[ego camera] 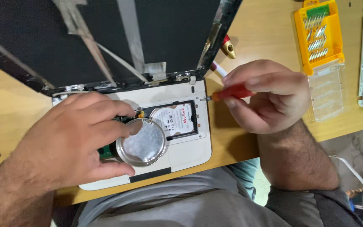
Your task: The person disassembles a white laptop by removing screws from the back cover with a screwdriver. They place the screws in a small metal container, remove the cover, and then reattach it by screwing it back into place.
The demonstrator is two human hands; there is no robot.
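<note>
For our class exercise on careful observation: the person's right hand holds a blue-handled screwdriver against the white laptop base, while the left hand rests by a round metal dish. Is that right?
Not quite. In the head view the screwdriver in the right hand has a red handle, not blue. The rest holds: its tip meets the white laptop base, and the left hand rests by the round metal dish.

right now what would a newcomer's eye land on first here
The opened white laptop base at centre, its hard drive exposed, with the left hand resting on it beside a round metal dish. The right hand holds a red-handled screwdriver to the base's right edge. A yellow bit case lies open at top right.
</note>
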